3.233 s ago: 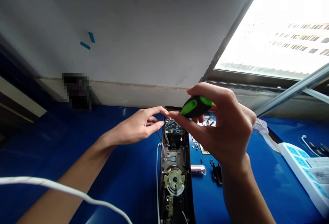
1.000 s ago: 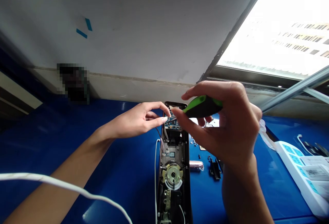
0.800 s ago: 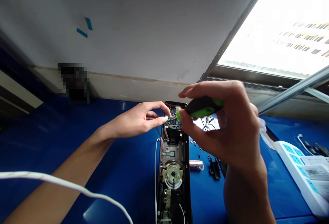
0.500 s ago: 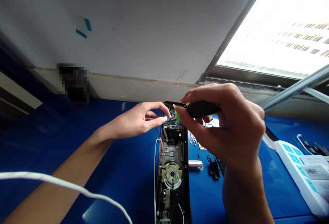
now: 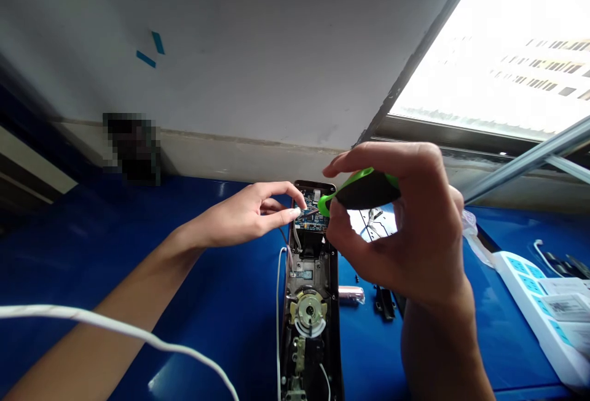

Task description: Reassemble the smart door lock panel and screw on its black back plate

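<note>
A long, dark open housing (image 5: 335,303) lies lengthwise in front of me, with a blue circuit board (image 5: 316,223) at its far end. My right hand (image 5: 415,223) grips a green-and-black screwdriver (image 5: 369,191). Its thin shaft points left and down across the board, the tip near my left fingertips. My left hand (image 5: 251,214) has thumb and index finger pinched close together at the board's left edge. What sits between those fingertips is too small to make out. Below the board, a round metal mechanism (image 5: 310,310) sits in the housing, with wires along the left side.
A white cable (image 5: 161,344) crosses the lower left. Right of the housing lie a pinkish wrapped cylinder (image 5: 351,295), a black plastic part (image 5: 384,303) and a white sheet (image 5: 385,220). A white power strip (image 5: 537,309) stands farther right on the blue table (image 5: 221,315).
My right hand's fingers have opened and shifted around the screwdriver handle, exposing more of its green part. My left hand stays at the board's edge.
</note>
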A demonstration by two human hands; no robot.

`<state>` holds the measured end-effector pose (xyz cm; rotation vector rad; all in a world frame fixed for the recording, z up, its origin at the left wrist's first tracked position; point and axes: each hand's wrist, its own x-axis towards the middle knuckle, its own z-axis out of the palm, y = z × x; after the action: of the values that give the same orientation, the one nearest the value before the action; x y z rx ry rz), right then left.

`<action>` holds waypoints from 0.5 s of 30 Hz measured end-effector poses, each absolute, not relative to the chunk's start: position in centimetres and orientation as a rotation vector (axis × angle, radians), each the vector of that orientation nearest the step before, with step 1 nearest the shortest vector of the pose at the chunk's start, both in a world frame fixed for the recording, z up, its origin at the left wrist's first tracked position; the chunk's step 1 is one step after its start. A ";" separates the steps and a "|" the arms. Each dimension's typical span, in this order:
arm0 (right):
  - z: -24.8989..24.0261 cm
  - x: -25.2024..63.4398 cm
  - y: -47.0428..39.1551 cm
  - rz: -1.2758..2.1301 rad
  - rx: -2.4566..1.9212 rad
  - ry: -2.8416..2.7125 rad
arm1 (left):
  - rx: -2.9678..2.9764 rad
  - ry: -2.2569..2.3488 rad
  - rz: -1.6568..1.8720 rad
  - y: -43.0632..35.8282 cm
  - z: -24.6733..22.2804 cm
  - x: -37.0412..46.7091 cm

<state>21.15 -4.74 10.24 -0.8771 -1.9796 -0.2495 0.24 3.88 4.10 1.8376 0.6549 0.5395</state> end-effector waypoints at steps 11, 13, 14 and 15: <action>10.1 21.0 -4.8 -0.160 -0.859 -1.935 | 1.849 0.646 0.554 3.9 4.2 0.4; 10.1 21.1 -4.7 -0.249 -0.843 -1.910 | 1.856 0.639 0.549 3.9 4.3 0.4; 10.1 21.1 -4.7 -0.279 -0.850 -1.895 | 1.857 0.641 0.543 3.9 4.3 0.4; 10.1 21.1 -4.7 -0.281 -0.863 -1.884 | 1.857 0.646 0.535 3.8 4.4 0.4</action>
<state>21.15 -4.68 10.07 -0.8633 -1.8839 -0.2813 0.35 3.84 4.39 1.8572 0.6463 0.5348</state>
